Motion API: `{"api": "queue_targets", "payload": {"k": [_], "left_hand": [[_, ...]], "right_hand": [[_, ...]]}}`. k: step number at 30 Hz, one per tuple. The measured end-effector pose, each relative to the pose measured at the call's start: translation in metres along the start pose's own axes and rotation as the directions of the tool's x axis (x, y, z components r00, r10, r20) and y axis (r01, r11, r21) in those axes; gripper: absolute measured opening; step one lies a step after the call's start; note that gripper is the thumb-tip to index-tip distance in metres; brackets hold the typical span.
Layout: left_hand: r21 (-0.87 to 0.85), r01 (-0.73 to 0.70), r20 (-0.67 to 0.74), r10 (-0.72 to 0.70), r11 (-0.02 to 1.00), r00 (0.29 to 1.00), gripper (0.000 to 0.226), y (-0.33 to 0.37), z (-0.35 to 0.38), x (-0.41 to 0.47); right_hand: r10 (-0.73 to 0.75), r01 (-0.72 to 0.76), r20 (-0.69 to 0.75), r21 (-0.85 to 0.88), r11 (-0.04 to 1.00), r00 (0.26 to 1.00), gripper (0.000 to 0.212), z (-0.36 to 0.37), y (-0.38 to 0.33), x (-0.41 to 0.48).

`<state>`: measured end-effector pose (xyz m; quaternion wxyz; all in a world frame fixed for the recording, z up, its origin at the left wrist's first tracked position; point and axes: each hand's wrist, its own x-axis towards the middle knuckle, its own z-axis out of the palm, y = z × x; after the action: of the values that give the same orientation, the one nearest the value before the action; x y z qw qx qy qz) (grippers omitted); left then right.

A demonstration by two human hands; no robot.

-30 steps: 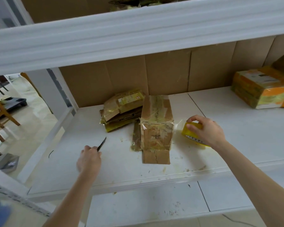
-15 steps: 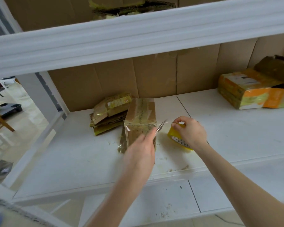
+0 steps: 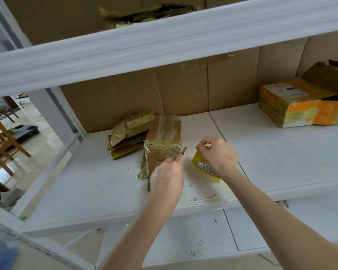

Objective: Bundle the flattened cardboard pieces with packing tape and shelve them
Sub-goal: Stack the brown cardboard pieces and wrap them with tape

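From the head camera, the taped cardboard bundle [image 3: 164, 145] lies on the white middle shelf [image 3: 76, 184], a little left of centre. The left hand [image 3: 167, 178] covers its near right corner. That hand pinches a small blade [image 3: 184, 150], whose tip points up and to the right in the gap between the bundle and the right hand [image 3: 219, 157]. The right hand's fingers are curled over a yellow roll of packing tape [image 3: 202, 166] resting on the shelf just right of the bundle; the hand hides most of the roll. Whether a strip of tape runs from the roll to the bundle is too faint to tell. Behind and left of the bundle, touching it, sits a second flattened cardboard stack [image 3: 129, 133] wrapped in yellowish tape. That makes two bundles on this shelf, with one roll and one blade. Far right stands one orange printed carton [image 3: 289, 106] with an open brown box [image 3: 328, 75] behind it. Brown cardboard sheets [image 3: 183, 88] line the back. More flattened cardboard [image 3: 148, 11] lies on the upper shelf, above its white front beam [image 3: 164, 39]. A wooden chair [image 3: 2, 137] stands on the floor at left.
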<state>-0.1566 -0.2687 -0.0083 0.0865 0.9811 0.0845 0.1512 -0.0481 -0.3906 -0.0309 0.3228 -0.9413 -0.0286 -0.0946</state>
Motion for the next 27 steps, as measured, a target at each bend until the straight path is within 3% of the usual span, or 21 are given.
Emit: {"api": "queue_targets", "payload": {"k": [8,20,24,27], "left_hand": [[0.086,-0.034,0.063,0.029,0.996,0.998,0.052,0.005,0.003,0.01],[0.086,-0.033,0.086,0.026,0.996,0.996,0.041,0.014,0.01,0.027],[0.157,0.005,0.177,-0.033,0.988,0.984,0.03,0.003,0.015,0.025],[0.044,-0.037,0.139,0.03,0.998,0.99,0.029,-0.007,0.021,0.013]], "right_hand": [[-0.053,0.053,0.0,-0.015,0.998,0.999,0.015,-0.004,-0.007,-0.002],[-0.078,0.077,-0.008,-0.04,0.996,0.997,0.014,-0.016,-0.003,-0.017],[-0.061,0.062,-0.047,0.018,0.998,0.997,0.014,-0.023,-0.001,-0.02],[-0.016,0.021,-0.073,0.071,0.997,0.997,0.017,-0.027,0.006,-0.016]]}}
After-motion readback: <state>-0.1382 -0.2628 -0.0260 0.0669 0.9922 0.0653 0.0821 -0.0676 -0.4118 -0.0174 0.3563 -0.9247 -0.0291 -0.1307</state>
